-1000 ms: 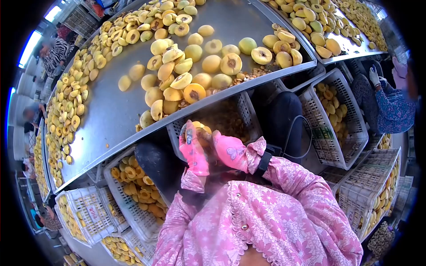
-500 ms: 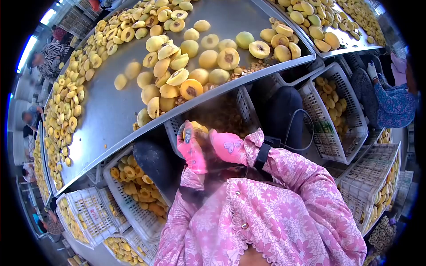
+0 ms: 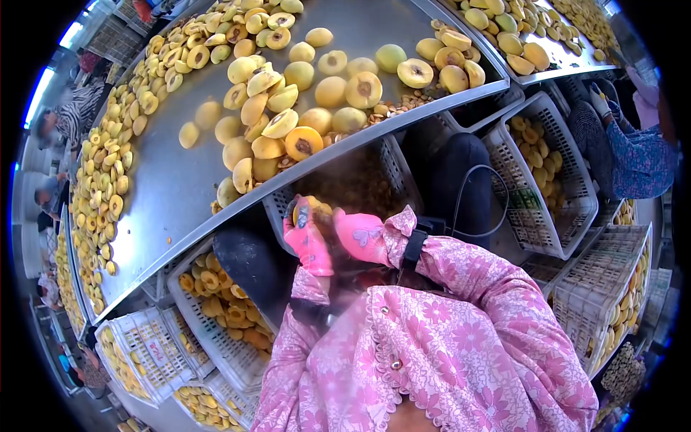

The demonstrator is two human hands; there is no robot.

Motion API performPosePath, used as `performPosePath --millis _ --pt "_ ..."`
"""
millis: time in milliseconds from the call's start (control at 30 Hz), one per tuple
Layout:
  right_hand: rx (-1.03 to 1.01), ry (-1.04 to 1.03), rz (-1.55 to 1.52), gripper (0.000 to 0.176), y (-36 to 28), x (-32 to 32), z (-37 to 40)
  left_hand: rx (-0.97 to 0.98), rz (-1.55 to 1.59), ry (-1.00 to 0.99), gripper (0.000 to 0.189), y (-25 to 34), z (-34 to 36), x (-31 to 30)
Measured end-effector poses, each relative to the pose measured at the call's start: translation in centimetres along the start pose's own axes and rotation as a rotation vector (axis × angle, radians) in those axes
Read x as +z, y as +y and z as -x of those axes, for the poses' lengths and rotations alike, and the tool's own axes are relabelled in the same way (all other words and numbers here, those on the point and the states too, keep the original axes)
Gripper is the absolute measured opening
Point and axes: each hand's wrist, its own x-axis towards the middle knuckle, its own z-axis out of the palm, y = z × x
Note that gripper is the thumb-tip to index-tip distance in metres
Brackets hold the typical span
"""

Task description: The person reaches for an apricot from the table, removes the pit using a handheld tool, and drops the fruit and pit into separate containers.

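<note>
My left hand point(image 3: 308, 241), in a pink glove with dark stained fingertips, is closed around a yellow fruit point(image 3: 318, 209). Close on its right, my right hand point(image 3: 362, 236), also gloved in pink, has its fingers curled against the fruit's side; its fingertips are hidden. Both hands are above a white crate point(image 3: 394, 169) with dark contents, beside the metal table's edge point(image 3: 374, 131). Halved fruits point(image 3: 304, 143) lie on the table just beyond my hands.
Crates of halved fruit stand at the left point(image 3: 216, 327) and right point(image 3: 529, 201) of my legs. More stacked crates point(image 3: 590, 288) are at the far right. A co-worker in a blue patterned sleeve point(image 3: 637, 162) sits at the right; other people are beyond the table's left side.
The view has shifted slightly, so the table and fruits appear a little further left. My hands stay together around the fruit, with little movement.
</note>
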Motion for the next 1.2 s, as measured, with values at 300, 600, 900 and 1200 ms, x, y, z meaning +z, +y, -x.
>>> performPosePath --millis 300,600,900,1200 --pt "0.16 -0.46 -0.339 0.019 -1.3 -4.3 -0.3 0.005 -0.155 -0.146 0.027 -0.3 -1.2 -0.7" --pt "0.295 -0.693 -0.881 0.017 1.1 -4.2 -0.4 -0.057 -0.257 -0.362 0.028 -1.2 -2.8 -1.6" --pt "0.389 -0.75 -1.063 0.013 1.5 -3.9 0.4 -0.135 -0.225 -0.456 0.028 -2.7 -3.4 -1.9" --pt "0.172 -0.663 -1.422 0.012 -0.9 -3.3 2.6 -0.348 0.408 -0.358 0.039 -0.6 -0.8 -0.1"
